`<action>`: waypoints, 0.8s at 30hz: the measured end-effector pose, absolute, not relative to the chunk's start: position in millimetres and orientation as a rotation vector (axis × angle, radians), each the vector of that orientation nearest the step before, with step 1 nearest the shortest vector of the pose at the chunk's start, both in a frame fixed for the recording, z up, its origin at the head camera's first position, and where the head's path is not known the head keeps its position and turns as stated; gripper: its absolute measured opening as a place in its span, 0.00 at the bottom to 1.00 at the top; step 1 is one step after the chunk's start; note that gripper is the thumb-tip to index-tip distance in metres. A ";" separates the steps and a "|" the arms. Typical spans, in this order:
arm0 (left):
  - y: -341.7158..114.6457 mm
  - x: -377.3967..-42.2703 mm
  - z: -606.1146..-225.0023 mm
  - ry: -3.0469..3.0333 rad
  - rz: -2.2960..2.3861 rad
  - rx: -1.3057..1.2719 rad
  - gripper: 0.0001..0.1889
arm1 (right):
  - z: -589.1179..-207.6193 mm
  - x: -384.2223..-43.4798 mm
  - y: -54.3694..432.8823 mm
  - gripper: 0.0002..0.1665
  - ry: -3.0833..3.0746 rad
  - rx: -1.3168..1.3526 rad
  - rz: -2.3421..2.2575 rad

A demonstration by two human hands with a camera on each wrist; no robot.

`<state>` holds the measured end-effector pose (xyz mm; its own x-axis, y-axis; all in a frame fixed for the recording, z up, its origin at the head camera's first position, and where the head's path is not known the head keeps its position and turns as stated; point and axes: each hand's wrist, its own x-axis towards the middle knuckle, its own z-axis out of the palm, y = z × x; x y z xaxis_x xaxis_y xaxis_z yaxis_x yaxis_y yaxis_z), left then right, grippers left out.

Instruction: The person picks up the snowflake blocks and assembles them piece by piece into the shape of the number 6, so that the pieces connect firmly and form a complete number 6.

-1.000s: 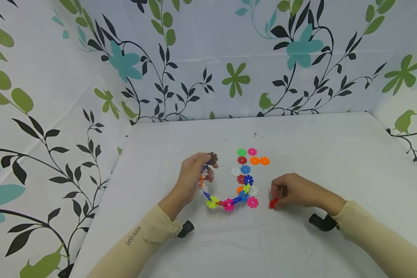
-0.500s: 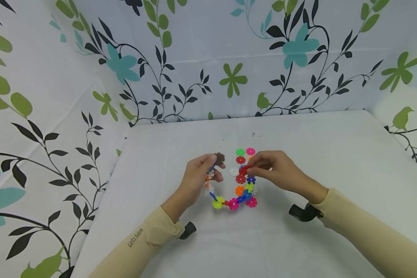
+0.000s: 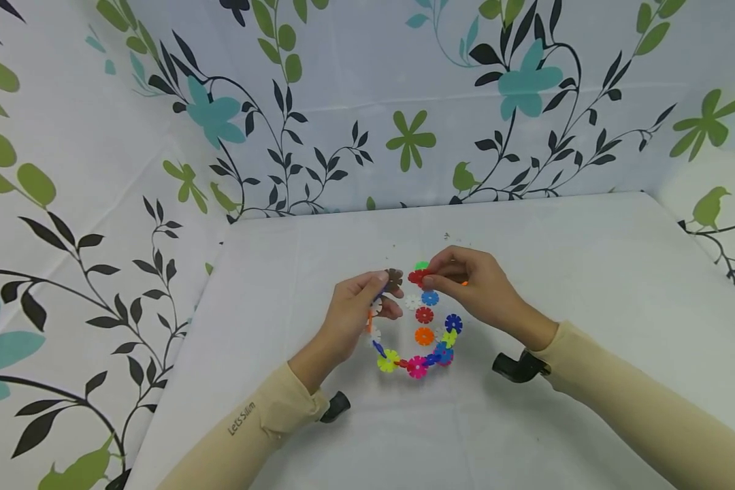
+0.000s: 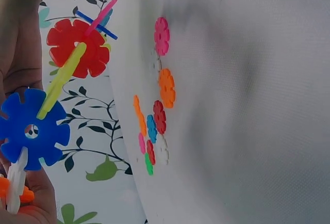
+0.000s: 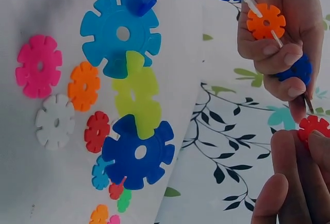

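Finding: right hand (image 3: 474, 282) moved from table (image 3: 557, 245) to the chain's (image 3: 413, 365) held end.
Its pinched red disc (image 3: 416, 277), low at the right one second ago, now sits just beside the brown disc (image 3: 395, 279); the left hand (image 3: 349, 309) has shifted slightly right. The chain's dark blue end disc (image 3: 456, 327) has swung right, now apart from the loose red disc (image 3: 421, 319) (as the head view shows it). The right hand now hides the far pink disc (image 5: 114, 220) there.

Brn disc (image 3: 395, 278), red disc (image 3: 416, 277), multicol. chain (image 3: 417, 373); wht table (image 3: 563, 258), blk/grn/teal leaf-print wht backdrop (image 3: 367, 82)
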<state>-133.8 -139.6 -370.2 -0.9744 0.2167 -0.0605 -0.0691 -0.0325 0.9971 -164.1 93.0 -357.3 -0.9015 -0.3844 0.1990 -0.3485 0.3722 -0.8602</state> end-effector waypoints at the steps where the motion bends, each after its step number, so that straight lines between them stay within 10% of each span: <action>1: -139.1 -133.6 -370.3 2.029 2.120 0.159 0.18 | -357.6 -164.2 92.3 0.11 2.574 -0.691 -1.601; 24: -136.6 -129.2 -369.3 1.998 2.111 0.203 0.18 | -358.5 -157.1 84.1 0.08 2.782 -0.976 -1.467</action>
<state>-129.2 -136.6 -369.3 -0.9646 0.2580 -0.0551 -0.0692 -0.0458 0.9966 -157.1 84.1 -358.5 -0.8140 -0.4306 0.3898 -0.5649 0.4308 -0.7038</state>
